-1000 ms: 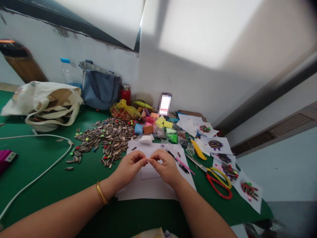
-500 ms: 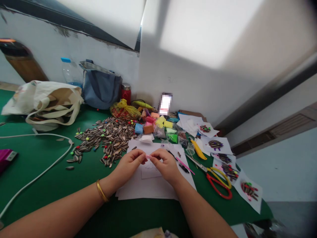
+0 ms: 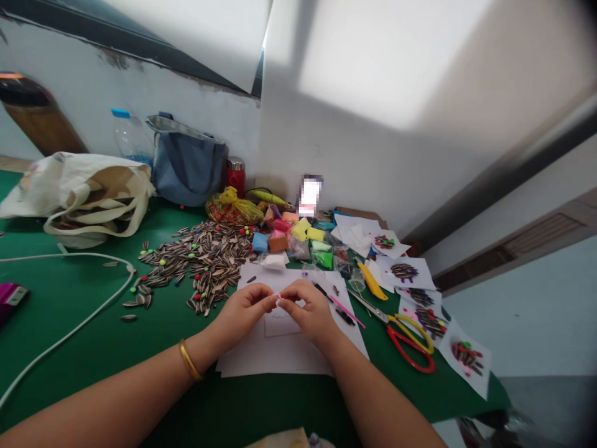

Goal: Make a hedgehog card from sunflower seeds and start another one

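A small piece of pink clay [image 3: 278, 298] is pinched between the fingertips of both hands, mostly covered by them. My left hand [image 3: 249, 311] grips it from the left, thumb against the fingers, and my right hand [image 3: 308, 308] does the same from the right. Both hover over a stack of white paper [image 3: 247, 358]. Under the fingers lies a smaller sheet with a faint drawing [image 3: 280, 326]. Just right of my right hand are a pink stick [image 3: 349, 311] and a black pen [image 3: 344, 317]. Scissors [image 3: 396, 330] with red and yellow handles lie farther right.
Sunflower seeds [image 3: 224, 249] mixed with coloured bits spread at left. Colourful clay packets [image 3: 278, 242] sit behind the paper, near a phone [image 3: 310, 194]. A yellow cutter [image 3: 372, 281] and seed pictures [image 3: 405, 271] line the right. Bags [image 3: 189, 165] and a white cable [image 3: 93, 317] occupy the left.
My fingertips have come closer together around the pink clay, so less of it shows. The whole view has shifted slightly; the things on the table stay in place.
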The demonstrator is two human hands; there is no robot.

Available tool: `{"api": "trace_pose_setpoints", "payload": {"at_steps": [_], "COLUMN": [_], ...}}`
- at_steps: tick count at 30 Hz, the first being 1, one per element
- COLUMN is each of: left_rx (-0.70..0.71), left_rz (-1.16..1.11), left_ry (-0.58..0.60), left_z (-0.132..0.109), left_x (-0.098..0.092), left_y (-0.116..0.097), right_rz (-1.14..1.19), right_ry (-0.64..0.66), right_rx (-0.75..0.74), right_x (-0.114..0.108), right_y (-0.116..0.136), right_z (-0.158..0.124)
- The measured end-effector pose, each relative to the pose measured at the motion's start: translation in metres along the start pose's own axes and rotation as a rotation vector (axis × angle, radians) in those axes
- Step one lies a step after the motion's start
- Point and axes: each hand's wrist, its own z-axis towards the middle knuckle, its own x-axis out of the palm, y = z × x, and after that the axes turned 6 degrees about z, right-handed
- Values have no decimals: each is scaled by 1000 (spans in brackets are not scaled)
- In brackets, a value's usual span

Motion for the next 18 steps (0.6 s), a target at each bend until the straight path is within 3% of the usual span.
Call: {"api": "trace_pose_setpoints", "payload": {"at_steps": [4,10,18], "left_rx": [-33,-74,-99], "left_rz": [-41,-121,-139], "left_ry": [47,27,138], "left_z": [-1,1,0], "left_x": [1,0,1], "left_y": [2,4,-2], "right_rz": [-12,-56,-179], "right_ry": [31,34,44], "right_rx": [-53,-135,-206], "right_x": [0,2,-4], "right_y": [1,1,-2], "right_z": [-1,-4,-3]}}
